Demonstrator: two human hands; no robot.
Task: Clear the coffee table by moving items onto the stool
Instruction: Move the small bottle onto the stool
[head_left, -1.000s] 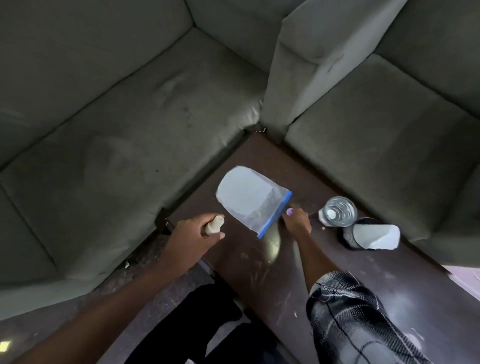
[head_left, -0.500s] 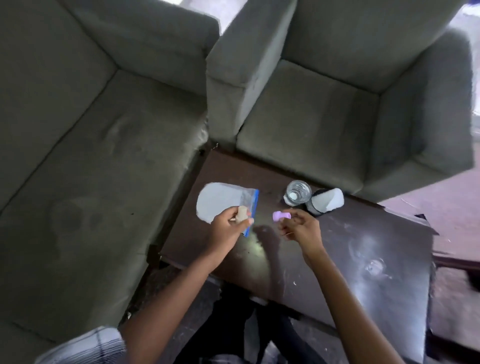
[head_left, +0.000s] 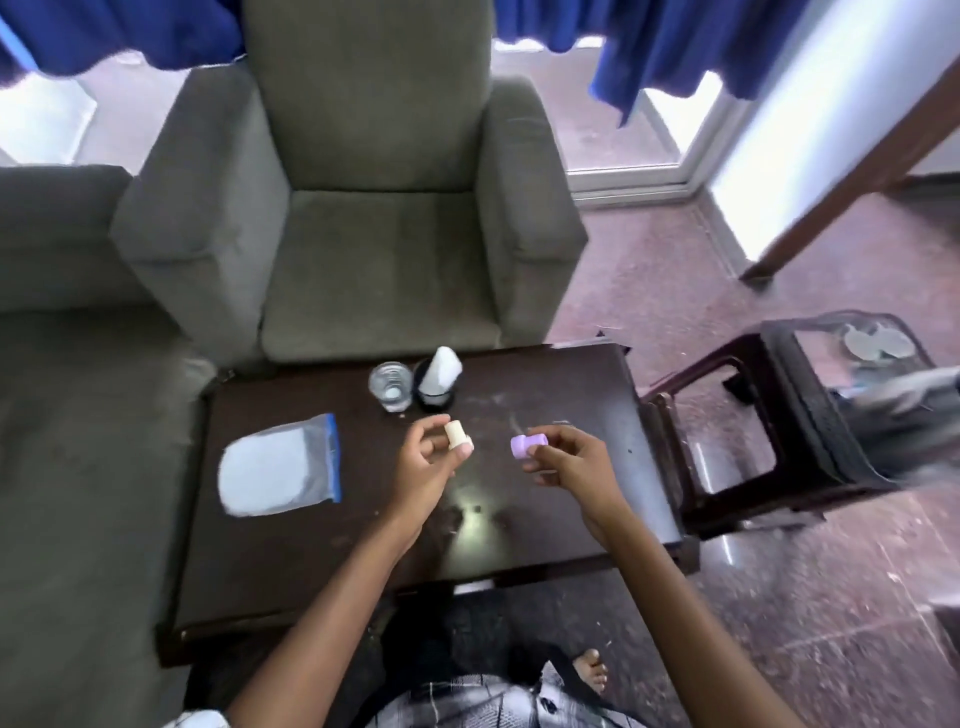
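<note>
The cork (head_left: 453, 435) sits pinched in the left hand (head_left: 426, 462), the purple cap (head_left: 527, 447) pinched in the right hand (head_left: 569, 462), both above the table (head_left: 571, 395). Best carry both rightward to the stool (head_left: 789, 395), keeping the pinches firm and setting each down flat so neither rolls. Bag (head_left: 280, 467), glass (head_left: 390, 387) and holder (head_left: 438, 382) wait on the table.

The coffee table (head_left: 545, 395) is dark brown. On it lies a clear bag (head_left: 280, 465) with a blue strip and white contents. Above it are a cream cork (head_left: 457, 435) and a lilac piece (head_left: 527, 447). Behind it stands a grey-green armchair (head_left: 353, 218).
</note>
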